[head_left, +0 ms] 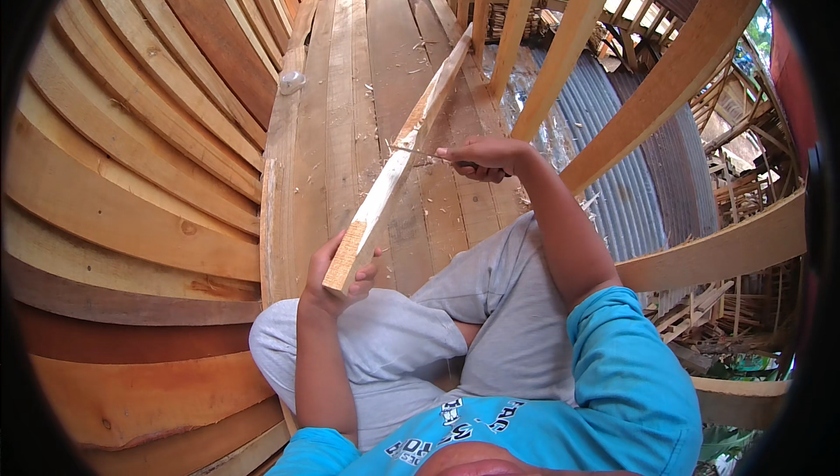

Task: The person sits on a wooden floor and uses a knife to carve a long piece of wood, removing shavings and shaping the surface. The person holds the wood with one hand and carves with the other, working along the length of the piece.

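My left hand (pixel 331 282) grips the near end of a long pale wooden batten (pixel 398 161), which slopes away over the plank deck (pixel 341 108). My right hand (pixel 488 157) is closed on the handle of a thin metal blade (pixel 416 151), whose tip touches the batten's edge about midway along. Pale shavings lie on the boards around the contact point. I sit with my legs folded, in grey trousers and a blue shirt.
Curved hull planking (pixel 131 170) rises on the left. Slanting wooden frames (pixel 569 38) stand on the right, with corrugated metal sheet (pixel 612 170) below them. A small white object (pixel 290 82) lies at the deck's left edge. Timber scraps pile up far right.
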`<state>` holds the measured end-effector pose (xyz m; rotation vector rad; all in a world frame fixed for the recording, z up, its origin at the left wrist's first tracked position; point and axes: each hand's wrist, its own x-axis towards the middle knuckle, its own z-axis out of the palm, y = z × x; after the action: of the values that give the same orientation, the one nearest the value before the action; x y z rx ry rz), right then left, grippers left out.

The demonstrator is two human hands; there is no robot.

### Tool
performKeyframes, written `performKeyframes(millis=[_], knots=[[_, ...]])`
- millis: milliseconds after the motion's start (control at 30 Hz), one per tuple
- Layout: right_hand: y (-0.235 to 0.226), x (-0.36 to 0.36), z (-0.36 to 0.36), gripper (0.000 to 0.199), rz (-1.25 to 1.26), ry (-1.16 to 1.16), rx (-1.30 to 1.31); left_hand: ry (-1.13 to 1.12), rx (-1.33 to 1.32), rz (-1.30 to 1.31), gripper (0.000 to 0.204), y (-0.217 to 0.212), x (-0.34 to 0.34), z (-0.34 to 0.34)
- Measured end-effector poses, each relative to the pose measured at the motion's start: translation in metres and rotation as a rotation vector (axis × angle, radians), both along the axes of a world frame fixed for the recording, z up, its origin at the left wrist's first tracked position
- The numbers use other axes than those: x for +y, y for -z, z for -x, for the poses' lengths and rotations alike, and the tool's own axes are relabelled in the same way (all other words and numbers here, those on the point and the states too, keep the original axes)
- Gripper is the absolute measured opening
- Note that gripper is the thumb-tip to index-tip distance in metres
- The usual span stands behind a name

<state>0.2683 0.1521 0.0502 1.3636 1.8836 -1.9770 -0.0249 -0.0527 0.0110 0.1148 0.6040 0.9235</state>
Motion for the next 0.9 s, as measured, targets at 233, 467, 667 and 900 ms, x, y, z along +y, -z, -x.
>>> performKeyframes(millis=[233, 467, 667, 900], knots=[[0.004, 0.046, -0.041, 0.057, -0.113, 0.952, 0.231, 0.063, -0.045, 0.023, 0.058, 0.002, 0.003, -0.001], [0.027, 0.041, -0.023, 0.031, -0.262, 0.938, 0.168, 0.051, -0.007, 0.035, 0.061, 0.005, -0.001, 0.001], [0.029, 0.055, -0.047, 0.025, -0.338, 1.168, 0.293, 0.070, 0.020, 0.041, 0.059, 0.007, 0.001, -0.001], [0.056, 0.069, -0.078, 0.024, -0.545, 0.570, -0.271, 0.078, 0.022, 0.063, 0.060, 0.002, 0.002, 0.000]])
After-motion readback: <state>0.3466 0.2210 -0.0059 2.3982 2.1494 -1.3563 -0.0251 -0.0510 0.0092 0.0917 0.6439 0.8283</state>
